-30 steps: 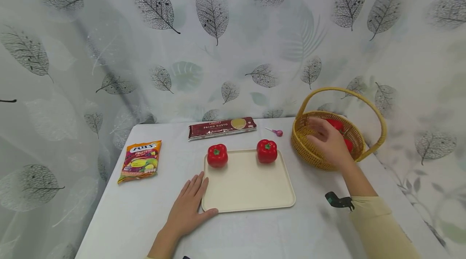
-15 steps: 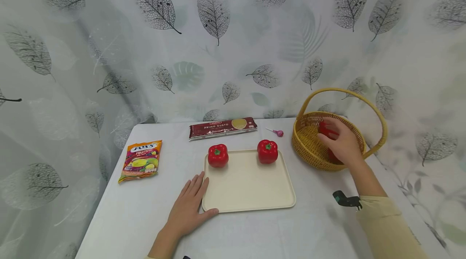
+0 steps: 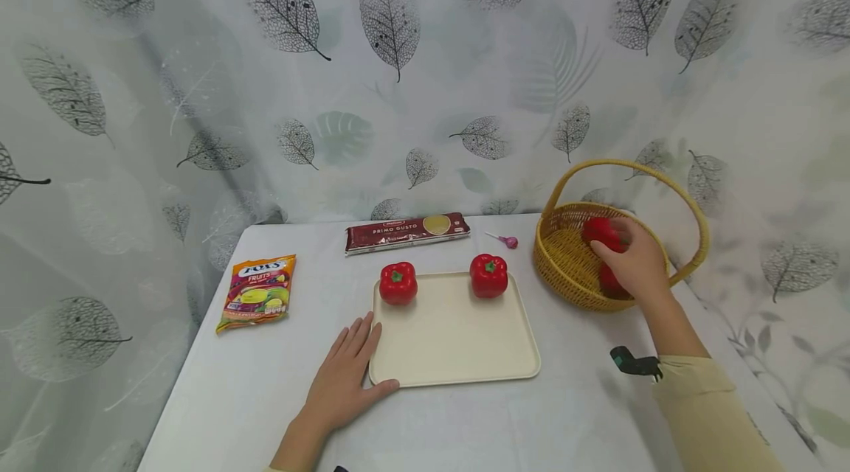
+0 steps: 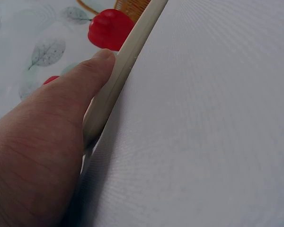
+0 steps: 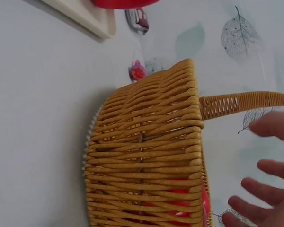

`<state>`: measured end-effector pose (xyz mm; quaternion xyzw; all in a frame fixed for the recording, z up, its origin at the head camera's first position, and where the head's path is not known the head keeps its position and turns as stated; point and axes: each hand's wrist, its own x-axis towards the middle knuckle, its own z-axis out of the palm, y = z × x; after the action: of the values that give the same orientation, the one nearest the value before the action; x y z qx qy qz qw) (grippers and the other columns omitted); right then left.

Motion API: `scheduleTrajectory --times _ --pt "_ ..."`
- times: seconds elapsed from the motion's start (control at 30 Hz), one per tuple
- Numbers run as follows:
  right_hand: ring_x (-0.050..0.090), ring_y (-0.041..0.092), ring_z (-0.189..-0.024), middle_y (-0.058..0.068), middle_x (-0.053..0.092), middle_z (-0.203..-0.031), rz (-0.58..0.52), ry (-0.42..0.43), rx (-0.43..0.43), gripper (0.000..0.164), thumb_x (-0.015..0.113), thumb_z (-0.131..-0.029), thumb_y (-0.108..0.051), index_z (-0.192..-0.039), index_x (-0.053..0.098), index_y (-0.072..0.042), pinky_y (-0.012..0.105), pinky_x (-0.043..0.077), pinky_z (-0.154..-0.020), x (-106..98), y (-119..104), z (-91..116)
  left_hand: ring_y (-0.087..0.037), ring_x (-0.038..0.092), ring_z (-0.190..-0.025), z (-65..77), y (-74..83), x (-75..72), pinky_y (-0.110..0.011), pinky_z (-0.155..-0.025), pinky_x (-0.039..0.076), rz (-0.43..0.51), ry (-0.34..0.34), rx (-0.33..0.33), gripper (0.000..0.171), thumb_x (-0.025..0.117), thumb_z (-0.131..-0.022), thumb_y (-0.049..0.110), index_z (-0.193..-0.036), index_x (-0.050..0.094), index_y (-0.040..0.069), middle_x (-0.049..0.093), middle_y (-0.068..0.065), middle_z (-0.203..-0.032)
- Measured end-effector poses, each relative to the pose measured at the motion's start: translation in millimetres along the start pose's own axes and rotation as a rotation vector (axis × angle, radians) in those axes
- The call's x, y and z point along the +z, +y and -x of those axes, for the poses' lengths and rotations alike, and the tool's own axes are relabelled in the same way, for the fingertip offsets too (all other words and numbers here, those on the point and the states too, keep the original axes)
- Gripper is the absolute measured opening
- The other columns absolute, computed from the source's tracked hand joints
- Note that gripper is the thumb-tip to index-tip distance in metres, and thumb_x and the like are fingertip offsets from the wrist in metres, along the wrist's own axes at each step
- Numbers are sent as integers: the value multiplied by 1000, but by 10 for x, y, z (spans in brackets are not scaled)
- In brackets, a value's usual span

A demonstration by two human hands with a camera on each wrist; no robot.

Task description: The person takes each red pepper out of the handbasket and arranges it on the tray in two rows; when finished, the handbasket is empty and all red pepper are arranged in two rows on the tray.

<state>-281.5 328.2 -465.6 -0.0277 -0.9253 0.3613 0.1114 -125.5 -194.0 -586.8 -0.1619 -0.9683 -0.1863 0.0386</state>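
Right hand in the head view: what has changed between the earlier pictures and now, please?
The right hand has moved rightward, within the area of the basket, to the farther red pepper there. In the right wrist view its fingers are apart, with no pepper visibly held. The left hand stayed at the left edge of the tray; the basket and tray peppers stayed put.

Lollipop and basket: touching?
Apart. The head view shows a strip of white table between the lollipop and the basket; the right wrist view merely lines them up.
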Motion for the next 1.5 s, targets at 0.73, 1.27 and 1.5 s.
scheduleTrajectory --times 0.73,1.27,1.5 --pt "36 66 -139 50 34 -150 145 -25 177 86 74 -99 -26 -159 28 15 80 40 -109 160 332 -41 -27 20 -165 2 4 25 -48 -133 17 -1 17 3 109 61 -91 84 -170 38 13 23 -5 -179" --pt "55 59 -116 42 56 -129 310 -137 134 80 75 -97 -39 -144 44 18 71 55 -92 173 302 -18 -27 19 -165 -7 18 5 -47 -134 13 17 -10 -10 109 62 -91 83 -171 36 13 22 -6 -180" --pt "55 58 -117 42 57 -131 307 -136 114 80 78 -97 -41 -145 48 15 71 56 -92 167 264 3 -27 19 -165 1 16 -12 -46 -134 13 6 -9 -8 109 62 -91 83 -171 36 12 22 -6 -180"
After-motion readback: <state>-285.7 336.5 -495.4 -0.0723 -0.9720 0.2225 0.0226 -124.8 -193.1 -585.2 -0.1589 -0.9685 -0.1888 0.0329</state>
